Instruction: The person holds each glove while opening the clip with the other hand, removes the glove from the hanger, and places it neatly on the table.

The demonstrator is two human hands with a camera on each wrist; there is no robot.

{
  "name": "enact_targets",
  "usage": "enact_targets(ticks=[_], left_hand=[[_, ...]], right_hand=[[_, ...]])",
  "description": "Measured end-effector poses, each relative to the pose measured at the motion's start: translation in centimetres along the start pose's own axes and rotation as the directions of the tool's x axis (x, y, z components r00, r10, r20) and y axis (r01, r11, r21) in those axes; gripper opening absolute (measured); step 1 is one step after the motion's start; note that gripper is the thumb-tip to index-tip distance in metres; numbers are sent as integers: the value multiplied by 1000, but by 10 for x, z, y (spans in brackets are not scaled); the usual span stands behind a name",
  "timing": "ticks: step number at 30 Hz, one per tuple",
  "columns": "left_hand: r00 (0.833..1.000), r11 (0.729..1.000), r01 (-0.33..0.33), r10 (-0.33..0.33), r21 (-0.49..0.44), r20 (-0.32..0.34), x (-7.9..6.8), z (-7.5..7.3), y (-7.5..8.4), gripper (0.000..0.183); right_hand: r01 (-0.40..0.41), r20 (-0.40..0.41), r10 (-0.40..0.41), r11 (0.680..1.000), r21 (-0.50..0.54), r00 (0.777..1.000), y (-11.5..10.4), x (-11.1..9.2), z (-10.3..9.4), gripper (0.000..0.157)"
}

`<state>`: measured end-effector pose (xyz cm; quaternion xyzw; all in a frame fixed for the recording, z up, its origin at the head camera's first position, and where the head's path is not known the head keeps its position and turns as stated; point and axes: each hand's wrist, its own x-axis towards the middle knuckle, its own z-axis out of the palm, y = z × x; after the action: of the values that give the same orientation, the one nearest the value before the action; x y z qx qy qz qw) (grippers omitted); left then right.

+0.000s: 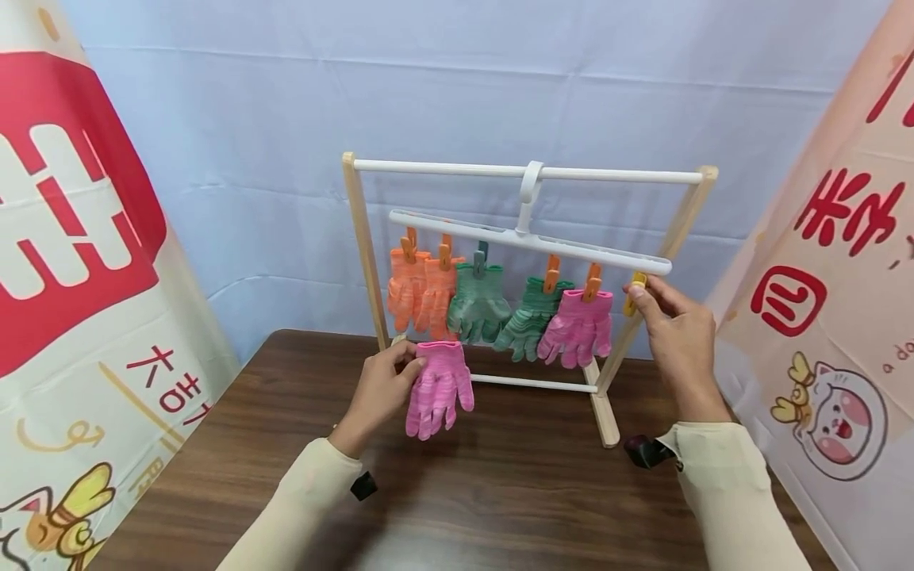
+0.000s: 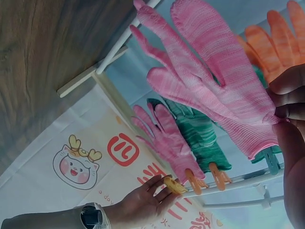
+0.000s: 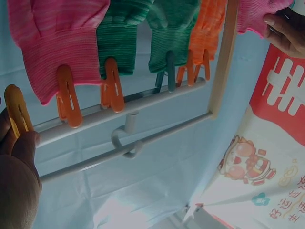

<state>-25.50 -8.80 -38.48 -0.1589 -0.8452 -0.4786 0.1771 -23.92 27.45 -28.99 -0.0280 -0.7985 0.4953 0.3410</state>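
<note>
My left hand (image 1: 384, 385) pinches a pink striped glove (image 1: 440, 390) by its cuff, with the fingers hanging down in front of the rack. At the hanger's right end, my right hand (image 1: 674, 333) pinches a yellow clothespin (image 1: 634, 293) between thumb and fingers. The white hanger (image 1: 596, 254) tilts down to the right. From it hang two orange gloves (image 1: 407, 293), two green gloves (image 1: 480, 305) and another pink glove (image 1: 578, 329). Orange clothespins (image 1: 593, 281) and a dark green clothespin (image 1: 480, 260) grip their cuffs. In the right wrist view, the yellow clothespin (image 3: 18, 109) is beside the hanger's end.
The hanger hooks over the top white bar of a wooden rack (image 1: 689, 210) standing on a dark wood table (image 1: 514, 492). A lower white bar (image 1: 531, 384) joins its legs. Printed cloths (image 1: 821, 317) hang at both sides, and a pale blue cloth (image 1: 457, 95) hangs behind.
</note>
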Motion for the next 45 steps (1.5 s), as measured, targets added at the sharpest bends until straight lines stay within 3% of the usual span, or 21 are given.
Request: enact_targets(ticks=[20,33,45], left_hand=[[998,996,66,-65,58,-13,-12,-18,-28,7],[997,995,79,-78,69,-12,-16,-23,-38,4],[991,985,134,-132,113,-25,-24,-32,-52,4]], right_hand=[[-19,9,19,999,29,1000,9,4,3,37],[-30,9,30,1000,11,1000,12,4,5,39],[-43,12,43,999,1,999,13,3,6,40]])
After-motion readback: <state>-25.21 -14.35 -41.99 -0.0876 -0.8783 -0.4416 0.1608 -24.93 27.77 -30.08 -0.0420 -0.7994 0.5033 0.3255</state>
